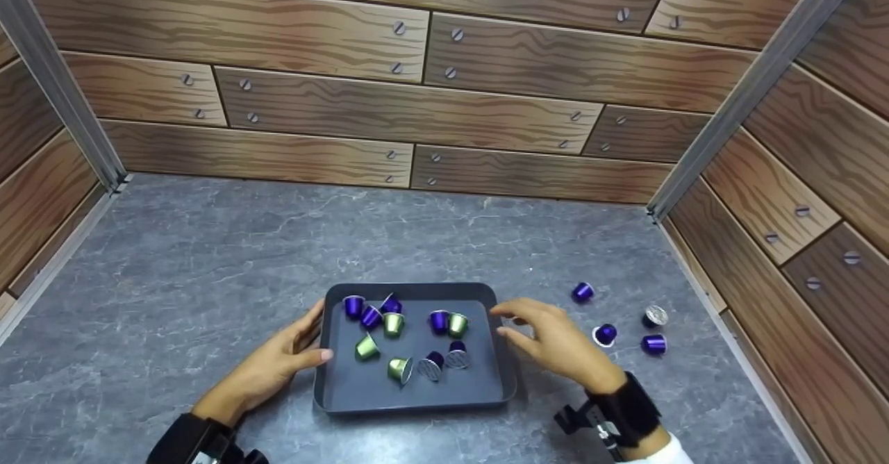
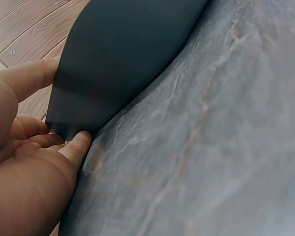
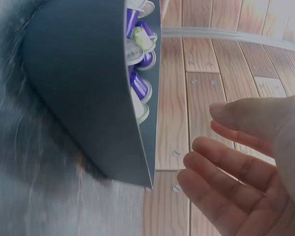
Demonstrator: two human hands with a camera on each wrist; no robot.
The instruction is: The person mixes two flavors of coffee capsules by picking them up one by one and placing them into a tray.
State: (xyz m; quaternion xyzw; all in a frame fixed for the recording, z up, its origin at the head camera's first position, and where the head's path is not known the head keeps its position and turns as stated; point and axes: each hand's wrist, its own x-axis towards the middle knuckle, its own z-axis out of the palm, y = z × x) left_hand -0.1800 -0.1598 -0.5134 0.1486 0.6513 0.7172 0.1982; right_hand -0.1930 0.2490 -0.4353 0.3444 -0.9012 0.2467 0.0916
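Note:
A dark grey rectangular tray [image 1: 410, 400] holds several coffee capsules, some purple [image 1: 354, 307] and some green [image 1: 394, 324], lying at various angles. My left hand [image 1: 271, 367] grips the tray's left side, thumb at the rim and fingers against the outer wall; the left wrist view shows fingertips by the lower edge of the wall [image 2: 113, 64]. Beside the right rim is my right hand [image 1: 559, 342], its fingers loosely bent and holding nothing. In the right wrist view a gap separates this hand [image 3: 241, 182] from the tray wall [image 3: 88, 93].
Several more capsules lie loose on the grey marbled table [image 1: 229, 242] to the right, among them a purple one [image 1: 583, 292] and one showing its silver lid [image 1: 655, 316]. Wood-patterned walls [image 1: 312, 96] with metal corner strips enclose the back and sides.

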